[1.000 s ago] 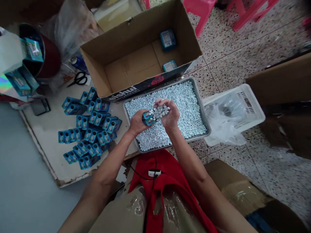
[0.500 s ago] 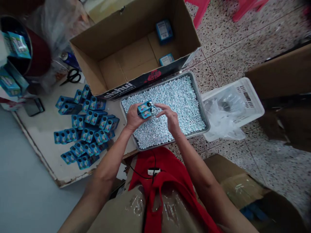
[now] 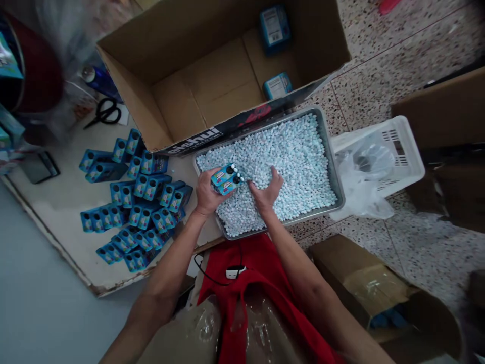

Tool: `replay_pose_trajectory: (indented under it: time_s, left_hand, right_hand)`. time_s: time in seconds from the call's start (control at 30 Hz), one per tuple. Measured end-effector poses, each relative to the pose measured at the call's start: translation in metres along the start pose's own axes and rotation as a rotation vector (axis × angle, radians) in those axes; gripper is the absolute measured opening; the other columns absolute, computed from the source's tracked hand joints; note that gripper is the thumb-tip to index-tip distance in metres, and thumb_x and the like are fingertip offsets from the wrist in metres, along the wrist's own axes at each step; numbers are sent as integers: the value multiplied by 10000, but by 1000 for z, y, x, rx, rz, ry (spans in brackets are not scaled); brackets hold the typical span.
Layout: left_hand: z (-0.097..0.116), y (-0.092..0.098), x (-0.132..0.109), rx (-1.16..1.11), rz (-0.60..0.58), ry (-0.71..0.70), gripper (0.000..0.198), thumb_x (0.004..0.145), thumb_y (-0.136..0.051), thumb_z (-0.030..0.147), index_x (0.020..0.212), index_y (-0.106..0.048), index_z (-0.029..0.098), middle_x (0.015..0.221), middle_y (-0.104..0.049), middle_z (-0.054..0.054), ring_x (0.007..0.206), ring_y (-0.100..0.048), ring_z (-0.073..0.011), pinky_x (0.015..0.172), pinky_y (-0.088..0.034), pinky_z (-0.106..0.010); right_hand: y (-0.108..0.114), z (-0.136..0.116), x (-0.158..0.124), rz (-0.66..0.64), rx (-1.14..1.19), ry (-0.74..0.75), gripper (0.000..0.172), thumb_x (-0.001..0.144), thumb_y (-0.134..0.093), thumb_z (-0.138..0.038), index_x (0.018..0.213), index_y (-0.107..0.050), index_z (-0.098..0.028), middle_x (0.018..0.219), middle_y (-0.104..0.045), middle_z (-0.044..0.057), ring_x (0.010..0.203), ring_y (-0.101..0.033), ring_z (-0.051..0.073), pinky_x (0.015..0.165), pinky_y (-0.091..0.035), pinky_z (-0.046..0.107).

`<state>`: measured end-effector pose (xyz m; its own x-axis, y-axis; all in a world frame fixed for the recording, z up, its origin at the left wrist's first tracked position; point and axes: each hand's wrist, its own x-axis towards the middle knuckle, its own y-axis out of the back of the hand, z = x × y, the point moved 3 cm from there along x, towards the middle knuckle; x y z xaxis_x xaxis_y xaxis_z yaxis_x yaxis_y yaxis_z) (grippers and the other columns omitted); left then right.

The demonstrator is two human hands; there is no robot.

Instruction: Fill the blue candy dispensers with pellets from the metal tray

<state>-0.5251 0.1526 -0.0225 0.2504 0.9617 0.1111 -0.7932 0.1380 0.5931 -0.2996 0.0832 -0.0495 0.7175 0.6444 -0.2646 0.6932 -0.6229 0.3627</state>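
On the pale, chipped worktop [image 3: 64, 212], a loose heap of small blue printed cardboard boxes [image 3: 136, 202] lies well to the 9 o'clock side of the hands, with none of them touched. The left hand [image 3: 204, 194] is clenched around two more small blue boxes of the same kind, the held blue boxes [image 3: 226, 179], gripped side by side over the near-left corner of the shallow grey metal tray [image 3: 334, 172]. Their long axis runs roughly from 8 o'clock to 2 o'clock. The open dark mouths point toward 2 o'clock, and a few pellets show at the lip. Just beside them, at about 4 o'clock from those mouths, the right hand [image 3: 266, 191] lies palm down on the bed of small white-and-pale-blue pellets [image 3: 299, 156] that fills the tray. Its fingers are spread and dug slightly into the pellets. Whether it has closed on any cannot be told. So the mouths face the pellets and the right hand is the nearer one to them, with the two hands close but not touching. At 12 o'clock, the large open brown cardboard carton [image 3: 197, 96] butts against the tray's far edge. At 3 o'clock stands a white slotted plastic basket [image 3: 407, 151] lined with a clear bag.
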Motion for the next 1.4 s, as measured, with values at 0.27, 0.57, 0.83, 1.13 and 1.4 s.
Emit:
replay_pose_trajectory:
  time_s: [0.27,0.57,0.83,1.13,1.4]
  left_hand:
    - [4,7,9,42,-92,9,786,681,-989,474,1353,-631,281,1307,-752,-120,1198,-733,-365,1056,-592,-550]
    - [40,6,16,64,-136,-55,717,639,-986,356,1291,-691,309,1288,-773,-91,1179,-737,-396,1047,-596,-580]
    - [69,-6,9,5,-143,-72,740,658,-965,302,1321,-640,260,1318,-748,-88,1215,-725,-335,1087,-577,-488]
    - [67,-24,-2,-43,-88,65,823,619,-1008,348,1323,-589,265,1292,-738,-63,1150,-741,-295,1013,-602,-426]
    - [66,-37,-4,-26,-66,-17,758,681,-967,337,1337,-598,242,1318,-732,-85,1220,-718,-300,1081,-568,-432]
  right_hand:
    - [-22,-9,29,-281,732,-506,437,611,-880,-447,967,-698,-270,888,-782,-27,1001,-759,242,905,-656,402]
    - [-6,-114,-7,-474,890,-236,380,872,-631,-612,697,-605,-276,889,-732,34,1134,-717,242,1021,-578,444]
    - [12,-145,-10,-472,814,-105,303,895,-612,-518,710,-626,-279,1003,-722,21,1133,-689,220,1029,-560,402]
    - [31,-154,-5,-545,778,-45,414,943,-524,-648,801,-689,-296,947,-705,43,1066,-697,228,1092,-540,449]
    - [23,-131,-14,-628,672,250,451,958,-572,-686,845,-748,-286,974,-781,39,1069,-723,254,1128,-524,483]
